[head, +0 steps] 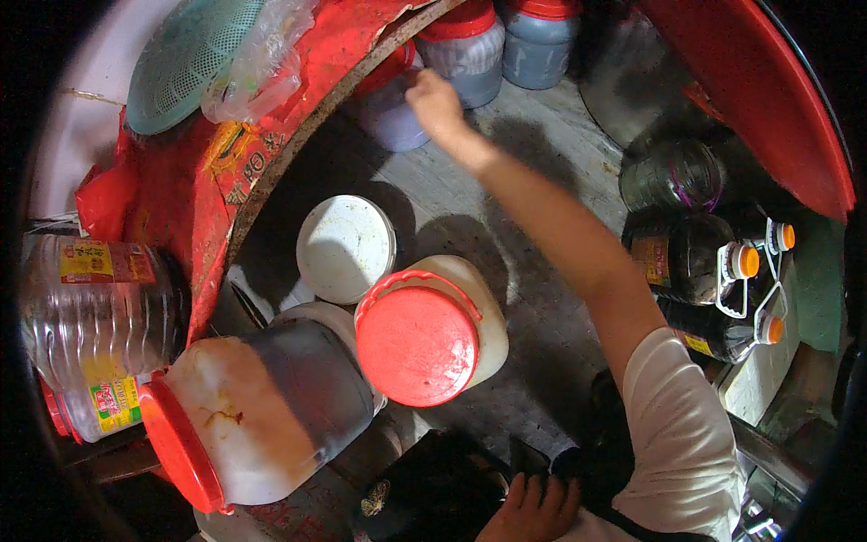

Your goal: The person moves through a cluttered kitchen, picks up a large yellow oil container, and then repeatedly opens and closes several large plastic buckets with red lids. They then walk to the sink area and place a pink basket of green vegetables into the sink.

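My right arm stretches away to a translucent plastic jar [396, 118] with a red lid [385, 71]. There my right hand [433, 101] is closed around what appears to be the jar's red carry handle; the fingertips are hidden. My left hand [532, 508] lies on dark clothing at the bottom edge, fingers spread a little and holding nothing. Between me and that jar stands another red-lidded jar [491, 339] with pale contents. A large jar [257, 413] with a red lid [179, 444] leans on its side beside it. A white round lid or tub [345, 247] sits just behind.
Two more red-lidded jars [464, 61] [542, 47] stand on the grey floor [535, 162] at the back. Dark bottles with orange caps [684, 264] are at right. A red-covered shelf edge [271, 135] curves at left, carrying a green colander [186, 68]. Clear plastic bottles [101, 305] lie below.
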Available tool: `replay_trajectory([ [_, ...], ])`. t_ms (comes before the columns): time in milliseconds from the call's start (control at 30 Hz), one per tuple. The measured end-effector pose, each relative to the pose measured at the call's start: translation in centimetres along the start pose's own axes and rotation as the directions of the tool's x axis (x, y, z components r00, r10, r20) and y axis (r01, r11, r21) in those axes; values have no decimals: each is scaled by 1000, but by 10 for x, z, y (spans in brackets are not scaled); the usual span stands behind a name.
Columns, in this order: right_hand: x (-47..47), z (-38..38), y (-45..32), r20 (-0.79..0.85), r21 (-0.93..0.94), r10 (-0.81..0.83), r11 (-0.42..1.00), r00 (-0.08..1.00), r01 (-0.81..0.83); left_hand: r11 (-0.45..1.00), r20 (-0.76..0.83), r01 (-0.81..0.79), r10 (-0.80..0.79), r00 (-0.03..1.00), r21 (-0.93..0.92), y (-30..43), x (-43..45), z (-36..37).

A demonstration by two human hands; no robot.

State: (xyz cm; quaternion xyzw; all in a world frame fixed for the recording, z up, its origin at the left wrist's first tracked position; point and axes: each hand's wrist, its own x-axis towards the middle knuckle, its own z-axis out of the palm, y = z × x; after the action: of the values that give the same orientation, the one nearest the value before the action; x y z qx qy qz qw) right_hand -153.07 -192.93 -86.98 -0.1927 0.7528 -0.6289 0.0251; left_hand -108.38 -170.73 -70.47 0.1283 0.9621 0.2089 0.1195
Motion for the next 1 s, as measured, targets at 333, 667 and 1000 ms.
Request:
replay_trajectory([
  [333, 100, 0, -20, 307, -551, 69, 826, 949, 118, 986, 275, 111, -73, 959, -125, -7, 18, -39],
  [667, 66, 23, -52, 336, -121, 51, 993, 941, -11, 1000, 19, 1, 0, 1000, -27, 12, -6, -7],
  [1000, 9, -42, -37, 239, 271, 375, 860, 896, -432, 999, 132, 4, 2, 991, -41, 26, -12, -24],
])
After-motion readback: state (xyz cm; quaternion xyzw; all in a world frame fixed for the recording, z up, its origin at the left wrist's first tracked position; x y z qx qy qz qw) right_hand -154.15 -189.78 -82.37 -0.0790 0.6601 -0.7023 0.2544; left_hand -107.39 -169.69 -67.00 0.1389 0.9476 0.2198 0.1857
